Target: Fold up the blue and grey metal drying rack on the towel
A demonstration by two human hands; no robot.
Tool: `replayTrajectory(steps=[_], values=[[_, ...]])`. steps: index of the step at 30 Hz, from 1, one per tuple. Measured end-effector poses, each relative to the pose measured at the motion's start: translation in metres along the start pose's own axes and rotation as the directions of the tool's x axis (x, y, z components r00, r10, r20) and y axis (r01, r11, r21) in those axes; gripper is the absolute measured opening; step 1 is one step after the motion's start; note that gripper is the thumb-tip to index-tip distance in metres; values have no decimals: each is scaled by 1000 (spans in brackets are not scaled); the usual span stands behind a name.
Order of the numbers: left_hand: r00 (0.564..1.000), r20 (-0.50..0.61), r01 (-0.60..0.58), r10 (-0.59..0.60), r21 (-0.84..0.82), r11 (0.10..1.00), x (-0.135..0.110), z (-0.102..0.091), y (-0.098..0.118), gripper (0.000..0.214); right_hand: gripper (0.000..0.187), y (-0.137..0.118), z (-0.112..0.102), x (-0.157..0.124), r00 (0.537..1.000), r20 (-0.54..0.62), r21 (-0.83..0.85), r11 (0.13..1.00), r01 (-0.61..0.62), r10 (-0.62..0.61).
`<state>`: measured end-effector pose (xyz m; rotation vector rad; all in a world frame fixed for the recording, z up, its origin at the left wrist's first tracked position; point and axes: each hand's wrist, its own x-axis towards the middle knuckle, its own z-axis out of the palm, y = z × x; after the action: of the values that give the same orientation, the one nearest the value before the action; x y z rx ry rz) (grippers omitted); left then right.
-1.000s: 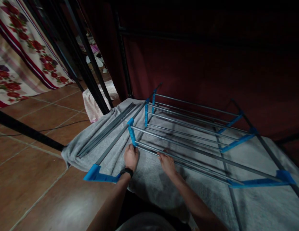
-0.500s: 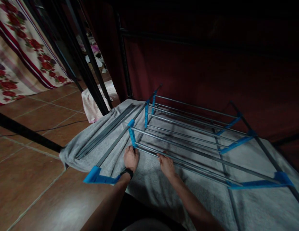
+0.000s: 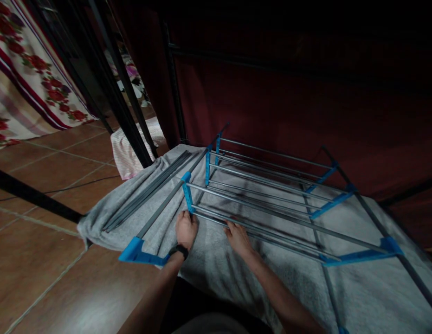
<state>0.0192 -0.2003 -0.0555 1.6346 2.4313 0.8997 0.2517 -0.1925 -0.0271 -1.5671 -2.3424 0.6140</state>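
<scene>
A metal tube rack (image 3: 278, 207) with blue plastic connectors lies on a grey blanket. My left hand (image 3: 186, 230), with a dark band on its wrist, is closed around the lower end of a blue connector (image 3: 187, 197), where a front tube joins it. To its right, my right hand (image 3: 238, 237) pinches the low front tube (image 3: 209, 218), fingers over the top. Below my left hand, another blue connector (image 3: 139, 253) sits at the near end of a side pole (image 3: 160, 214), with its free arm reaching behind my left wrist.
Several loose grey tubes (image 3: 146, 192) lie bundled on the blanket (image 3: 216, 273) at left. Black metal posts (image 3: 121, 97) rise beyond them, and a dark red cloth (image 3: 257, 102) hangs behind the rack. A striped cloth (image 3: 127, 153) and a cable (image 3: 83, 184) are on the tiled floor.
The view has shifted slightly, so the rack appears a little further left. Both hands keep nearly the same places on the rack.
</scene>
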Motion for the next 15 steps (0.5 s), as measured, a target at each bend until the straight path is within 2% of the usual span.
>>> replayTrajectory(steps=[2, 5, 8, 10, 12, 14, 15], values=[[1000, -13, -11, 10, -51, 999, -3, -2, 3, 28, 43, 0, -5, -11, 999, -45, 14, 1000, 18, -17], [996, -90, -31, 21, -122, 992, -17, -7, 12, 55, 44, 0, -14, -36, 996, -62, 114, 991, 71, -64], [990, -118, -102, 79, -212, 972, -48, -18, 20, 66, 40, -3, -24, -63, 991, -36, 273, 953, 134, -129], [979, -49, -204, 198, -263, 943, -76, -32, 16, 61, 37, -9, -35, -78, 989, -12, 391, 909, 143, -150], [912, 52, -377, 406, -279, 883, -105, -54, 1, 53, 35, -15, -52, -89, 989, 28, 510, 853, 112, -147], [771, 145, -557, 620, -317, 767, -133, -79, -26, 50, 34, -22, -77, -99, 987, 78, 606, 793, 63, -138], [737, 175, -587, 653, -312, 747, -146, -93, -42, 48, 34, -24, -93, -103, 987, 93, 636, 771, 40, -129]])
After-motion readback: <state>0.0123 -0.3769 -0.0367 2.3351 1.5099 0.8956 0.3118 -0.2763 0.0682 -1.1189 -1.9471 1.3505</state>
